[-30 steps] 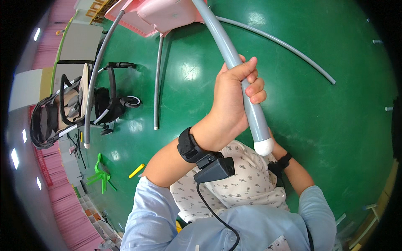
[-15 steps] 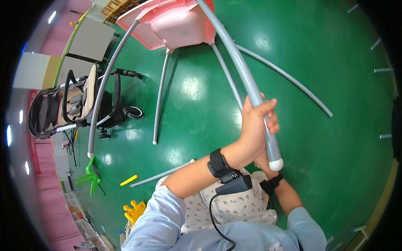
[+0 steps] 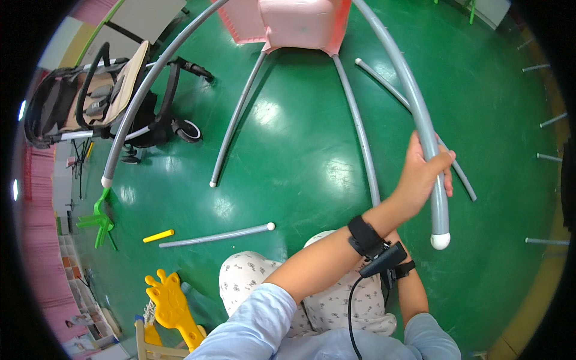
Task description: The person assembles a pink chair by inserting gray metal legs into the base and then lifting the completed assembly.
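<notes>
My left hand (image 3: 425, 171) is wrapped round the lower part of a grey tubular leg (image 3: 403, 66), above its white end cap. This leg belongs to a pink plastic seat (image 3: 300, 24), seen from its underside at the top edge. Three other grey legs spread from the seat: a far-left one (image 3: 138, 96), a middle one (image 3: 240, 120) and one (image 3: 358, 129) whose lower end passes behind my left forearm (image 3: 336, 252). My right forearm (image 3: 414, 297) rises behind the left wrist. The fingers of my right hand are hidden there.
Loose grey tubes lie on the green floor, one (image 3: 384, 84) behind the held leg, another (image 3: 216, 237) by my knees. Near that one is a yellow rod (image 3: 158, 236). At left stand a stroller (image 3: 102, 102), a green plastic piece (image 3: 101, 222) and a yellow giraffe-shaped part (image 3: 171, 300).
My left hand and the held leg have shifted right in the view. The seat sits higher and further right, while the stroller and floor items have moved in the picture as the view turned.
</notes>
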Available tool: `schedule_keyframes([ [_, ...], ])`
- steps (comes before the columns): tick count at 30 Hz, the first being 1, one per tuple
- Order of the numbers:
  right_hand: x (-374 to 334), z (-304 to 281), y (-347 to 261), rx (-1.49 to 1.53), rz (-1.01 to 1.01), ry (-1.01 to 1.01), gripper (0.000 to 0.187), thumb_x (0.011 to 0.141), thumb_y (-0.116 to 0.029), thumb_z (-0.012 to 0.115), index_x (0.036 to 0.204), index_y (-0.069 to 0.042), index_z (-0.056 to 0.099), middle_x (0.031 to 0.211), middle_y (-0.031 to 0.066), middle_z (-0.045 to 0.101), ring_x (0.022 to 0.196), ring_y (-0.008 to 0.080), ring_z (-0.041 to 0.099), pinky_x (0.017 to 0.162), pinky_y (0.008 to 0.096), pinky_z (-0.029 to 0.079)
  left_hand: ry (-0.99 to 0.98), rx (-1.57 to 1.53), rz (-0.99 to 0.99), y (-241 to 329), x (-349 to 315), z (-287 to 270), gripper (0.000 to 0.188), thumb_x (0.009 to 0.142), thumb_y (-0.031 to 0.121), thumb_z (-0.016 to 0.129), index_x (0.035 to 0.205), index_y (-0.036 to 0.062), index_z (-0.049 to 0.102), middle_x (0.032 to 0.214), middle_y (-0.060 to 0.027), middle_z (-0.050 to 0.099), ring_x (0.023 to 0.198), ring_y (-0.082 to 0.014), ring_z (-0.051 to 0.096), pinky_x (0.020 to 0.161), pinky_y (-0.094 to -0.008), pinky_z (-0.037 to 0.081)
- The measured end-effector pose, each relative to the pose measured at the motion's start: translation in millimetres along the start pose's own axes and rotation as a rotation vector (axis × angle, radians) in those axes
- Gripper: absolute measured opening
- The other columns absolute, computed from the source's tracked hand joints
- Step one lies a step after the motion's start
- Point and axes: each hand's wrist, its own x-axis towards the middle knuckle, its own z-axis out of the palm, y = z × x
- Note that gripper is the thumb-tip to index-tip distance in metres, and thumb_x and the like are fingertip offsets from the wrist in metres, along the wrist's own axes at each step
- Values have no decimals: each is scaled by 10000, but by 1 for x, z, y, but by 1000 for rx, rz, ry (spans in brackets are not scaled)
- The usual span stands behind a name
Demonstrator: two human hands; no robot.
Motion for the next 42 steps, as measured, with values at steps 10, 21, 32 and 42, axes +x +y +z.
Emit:
schedule_keyframes([
  [10,-7,-2,-21,258,458,-78,407,869,-480,446,660,-132,463,522,-66,413,419,63,337,384,232,269,17,-169,-111,22,-28,6,309,788,28,494,1004,111,289,692,-32,395,450,-97,401,336,-244,347],
  [21,-12,-15,7,336,110,96,304,854,-358,544,828,-60,491,532,11,463,519,160,469,509,323,412,-25,-15,-93,41,-23,0,287,802,89,498,990,90,281,663,-55,427,445,-124,441,351,-263,389],
  [32,-106,-30,-79,-492,116,326,281,830,-245,581,694,-32,458,418,9,395,270,119,370,254,258,278,-253,127,-75,107,-49,6,357,822,285,582,1020,83,365,730,-59,554,498,-151,561,435,-264,474],
  [42,-199,-41,-80,-525,168,401,301,809,-237,612,635,-44,459,407,6,411,275,85,355,267,238,268,-262,308,-50,93,-58,14,449,864,459,457,983,59,292,668,-35,492,461,-120,530,357,-261,441],
])
